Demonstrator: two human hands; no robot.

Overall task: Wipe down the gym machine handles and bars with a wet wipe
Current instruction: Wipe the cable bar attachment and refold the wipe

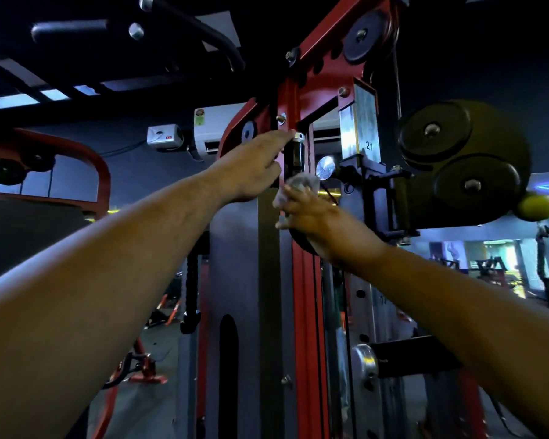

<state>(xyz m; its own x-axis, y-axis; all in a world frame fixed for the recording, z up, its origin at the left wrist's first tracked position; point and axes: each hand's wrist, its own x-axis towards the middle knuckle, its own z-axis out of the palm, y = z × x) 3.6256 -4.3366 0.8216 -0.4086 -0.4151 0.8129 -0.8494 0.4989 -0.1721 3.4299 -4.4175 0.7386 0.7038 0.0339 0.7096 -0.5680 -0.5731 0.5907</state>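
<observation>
Gym machine post (366,122), number "21"

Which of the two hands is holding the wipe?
The right hand holds the crumpled grey wet wipe bunched in its fingers. The left hand holds nothing; it reaches up to the short black handle with the silver cap.

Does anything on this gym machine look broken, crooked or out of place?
Nothing stands out. The red frame and pulleys look intact; the left hand steadies a black fitting while the right hand holds the wipe.
</observation>
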